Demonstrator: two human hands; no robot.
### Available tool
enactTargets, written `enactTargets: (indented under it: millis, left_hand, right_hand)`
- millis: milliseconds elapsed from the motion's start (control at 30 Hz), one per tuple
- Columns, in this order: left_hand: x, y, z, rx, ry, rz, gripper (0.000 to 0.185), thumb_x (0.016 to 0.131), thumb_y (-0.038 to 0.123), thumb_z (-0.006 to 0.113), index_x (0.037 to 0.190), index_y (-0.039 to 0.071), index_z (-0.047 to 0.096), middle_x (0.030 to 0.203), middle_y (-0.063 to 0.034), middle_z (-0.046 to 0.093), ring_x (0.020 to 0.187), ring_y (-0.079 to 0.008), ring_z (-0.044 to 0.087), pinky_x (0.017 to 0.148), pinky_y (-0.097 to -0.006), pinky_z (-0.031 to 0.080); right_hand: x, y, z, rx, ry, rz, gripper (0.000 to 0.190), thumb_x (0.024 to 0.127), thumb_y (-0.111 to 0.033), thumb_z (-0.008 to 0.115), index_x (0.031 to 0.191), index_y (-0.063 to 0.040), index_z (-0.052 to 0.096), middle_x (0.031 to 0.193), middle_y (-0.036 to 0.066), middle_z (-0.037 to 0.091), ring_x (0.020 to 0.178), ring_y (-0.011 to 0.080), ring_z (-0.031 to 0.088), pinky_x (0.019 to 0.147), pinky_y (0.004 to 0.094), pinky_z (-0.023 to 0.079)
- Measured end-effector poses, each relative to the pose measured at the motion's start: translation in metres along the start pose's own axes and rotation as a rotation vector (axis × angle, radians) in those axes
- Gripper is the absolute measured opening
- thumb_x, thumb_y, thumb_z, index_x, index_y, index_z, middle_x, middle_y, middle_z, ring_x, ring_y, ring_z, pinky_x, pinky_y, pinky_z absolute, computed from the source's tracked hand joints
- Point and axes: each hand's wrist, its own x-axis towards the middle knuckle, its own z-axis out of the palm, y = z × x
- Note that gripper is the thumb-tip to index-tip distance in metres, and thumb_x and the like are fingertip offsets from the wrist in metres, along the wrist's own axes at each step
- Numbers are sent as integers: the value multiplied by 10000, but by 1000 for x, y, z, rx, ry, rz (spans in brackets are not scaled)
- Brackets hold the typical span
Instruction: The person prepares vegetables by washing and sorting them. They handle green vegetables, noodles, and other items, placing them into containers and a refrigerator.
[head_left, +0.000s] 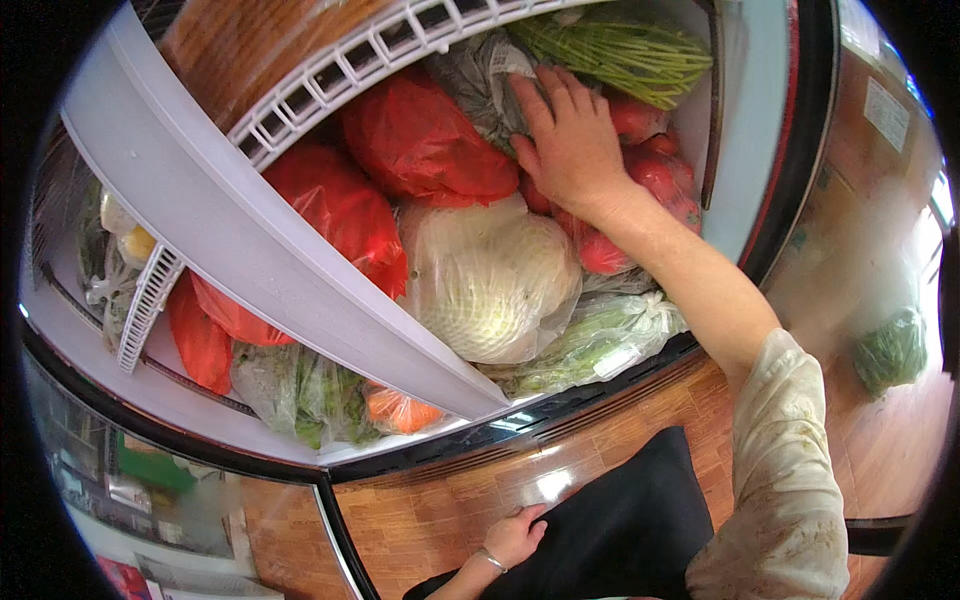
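Observation:
Inside a refrigerated cabinet, my right hand reaches over bagged produce with its fingers spread. Its fingertips and thumb rest on a dark grey plastic bag with a white label, whose contents are hidden. Under the palm and wrist lies a clear bag of tomatoes. Beyond the fingers is a bundle of thin green stems. A pale vegetable in a clear bag sits nearer me, beside red plastic bags. My left hand, with a bracelet at the wrist, hangs loosely by my black apron, holding nothing.
A white upright divider crosses the cabinet. White wire racks stand inside. Bagged greens lie along the front sill. Left of the divider are carrots and more bagged greens. Glass doors stand open at both sides.

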Motion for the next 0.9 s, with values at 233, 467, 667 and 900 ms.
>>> enactTargets:
  millis: [233,467,667,900]
  left_hand:
    - [20,3,12,41,-68,39,416,952,373,534,1299,149,582,1209,-202,637,1087,-383,621,918,-453,502]
    - [43,-6,28,-15,-122,38,442,950,344,545,1305,82,579,1246,-219,628,1144,-397,593,980,-426,475]
    - [35,-7,20,-68,-82,26,430,945,318,558,1303,83,587,1235,-225,631,1140,-390,598,977,-426,478]
    - [22,-15,4,-92,-6,28,461,952,371,547,1334,114,556,1146,-175,685,1047,-382,648,914,-436,508]
  right_hand:
    - [12,-29,13,-16,-70,158,589,852,-160,556,1426,-80,449,1449,256,392,1346,412,361,1036,552,341]
    - [7,-42,2,87,-72,166,563,857,-123,553,1414,-100,473,1470,255,378,1364,426,354,1070,552,323]
    - [-25,3,-19,199,-58,13,540,819,-89,624,1342,-207,566,1436,195,430,1279,407,439,1006,515,400]
    - [-5,-4,-41,155,14,-27,425,794,-70,629,1201,-192,646,1325,178,519,1136,376,511,948,496,426]
